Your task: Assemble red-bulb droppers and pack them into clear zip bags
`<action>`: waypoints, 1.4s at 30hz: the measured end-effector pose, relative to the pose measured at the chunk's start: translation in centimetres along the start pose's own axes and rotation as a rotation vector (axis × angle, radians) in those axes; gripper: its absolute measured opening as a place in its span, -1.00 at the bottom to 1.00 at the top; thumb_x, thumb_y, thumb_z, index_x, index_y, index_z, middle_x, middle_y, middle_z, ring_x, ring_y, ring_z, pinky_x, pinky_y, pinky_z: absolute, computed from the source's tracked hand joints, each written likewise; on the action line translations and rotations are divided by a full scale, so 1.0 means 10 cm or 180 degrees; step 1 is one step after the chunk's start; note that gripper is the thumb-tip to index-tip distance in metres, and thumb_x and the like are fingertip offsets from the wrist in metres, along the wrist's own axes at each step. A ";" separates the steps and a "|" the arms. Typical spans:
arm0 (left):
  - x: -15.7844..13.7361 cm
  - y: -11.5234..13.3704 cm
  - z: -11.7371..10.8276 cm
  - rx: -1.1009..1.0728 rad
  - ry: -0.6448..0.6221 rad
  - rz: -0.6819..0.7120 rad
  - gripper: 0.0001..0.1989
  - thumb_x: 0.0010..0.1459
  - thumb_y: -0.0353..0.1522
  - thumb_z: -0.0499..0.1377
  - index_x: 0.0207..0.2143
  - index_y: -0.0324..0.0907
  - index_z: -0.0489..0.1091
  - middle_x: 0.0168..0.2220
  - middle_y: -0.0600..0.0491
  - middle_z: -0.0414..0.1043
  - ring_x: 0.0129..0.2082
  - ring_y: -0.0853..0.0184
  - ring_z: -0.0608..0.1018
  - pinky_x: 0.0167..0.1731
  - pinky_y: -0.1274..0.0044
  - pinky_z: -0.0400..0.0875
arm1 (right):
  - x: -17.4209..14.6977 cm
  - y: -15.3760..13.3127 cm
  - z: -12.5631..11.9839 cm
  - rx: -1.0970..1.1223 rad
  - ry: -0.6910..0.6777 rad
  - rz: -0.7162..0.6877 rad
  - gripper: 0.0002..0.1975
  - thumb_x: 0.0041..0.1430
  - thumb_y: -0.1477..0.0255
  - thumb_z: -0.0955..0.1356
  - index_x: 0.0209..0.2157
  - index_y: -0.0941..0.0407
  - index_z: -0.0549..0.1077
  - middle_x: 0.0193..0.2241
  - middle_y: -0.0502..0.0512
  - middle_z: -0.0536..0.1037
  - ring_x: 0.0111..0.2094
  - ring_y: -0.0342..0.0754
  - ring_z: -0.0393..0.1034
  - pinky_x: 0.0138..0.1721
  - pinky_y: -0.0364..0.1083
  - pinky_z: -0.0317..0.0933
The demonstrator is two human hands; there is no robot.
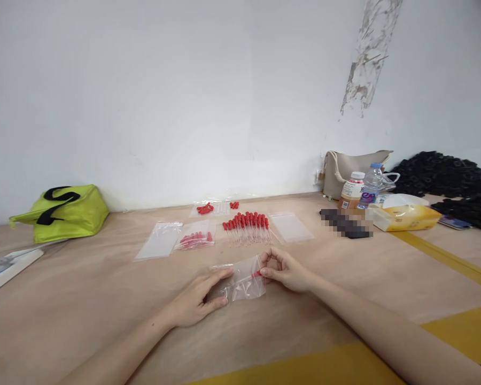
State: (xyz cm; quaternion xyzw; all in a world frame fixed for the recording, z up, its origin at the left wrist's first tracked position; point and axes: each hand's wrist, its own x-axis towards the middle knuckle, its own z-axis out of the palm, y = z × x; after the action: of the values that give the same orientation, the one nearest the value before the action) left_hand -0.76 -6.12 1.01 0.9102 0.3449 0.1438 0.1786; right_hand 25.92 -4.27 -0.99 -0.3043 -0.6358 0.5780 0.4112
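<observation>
A clear zip bag (246, 283) lies on the paper-covered table in front of me. My left hand (194, 297) rests over the bag's left end, thumb and fingers spread apart. At the bag's right end, my right hand (282, 270) pinches the red rubber bulb of a dropper (256, 274), whose clear stem lies along the bag. Beyond my hands, a fanned row of red-bulbed droppers (246, 222) lies on the table. To its left is a clear bag (196, 239) with several droppers in it.
Flat clear bags (159, 240) lie left and right of the row. Loose red bulbs (204, 208) lie behind. A lime-green bag (72, 211) stands at left; bottles (351, 190), a tissue pack (406, 214) and a black pile (441, 174) are at right.
</observation>
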 end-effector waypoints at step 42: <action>0.00 0.03 -0.01 -0.0086 0.0238 0.0123 -0.64 0.13 -0.25 0.06 0.00 -0.06 0.26 0.00 0.03 0.32 0.00 0.24 0.34 -0.01 0.39 0.23 | -0.02 0.04 0.02 -0.0354 0.0449 0.0482 -0.62 -0.20 0.22 0.42 -0.41 0.15 0.27 -0.58 -0.10 0.39 -0.65 -0.25 0.27 -0.66 -0.22 0.14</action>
State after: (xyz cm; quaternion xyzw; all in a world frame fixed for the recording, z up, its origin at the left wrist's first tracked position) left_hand -0.60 -6.28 1.24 0.9082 0.3318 0.1857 0.1750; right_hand 25.76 -4.49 -1.42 -0.4137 -0.6116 0.5484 0.3925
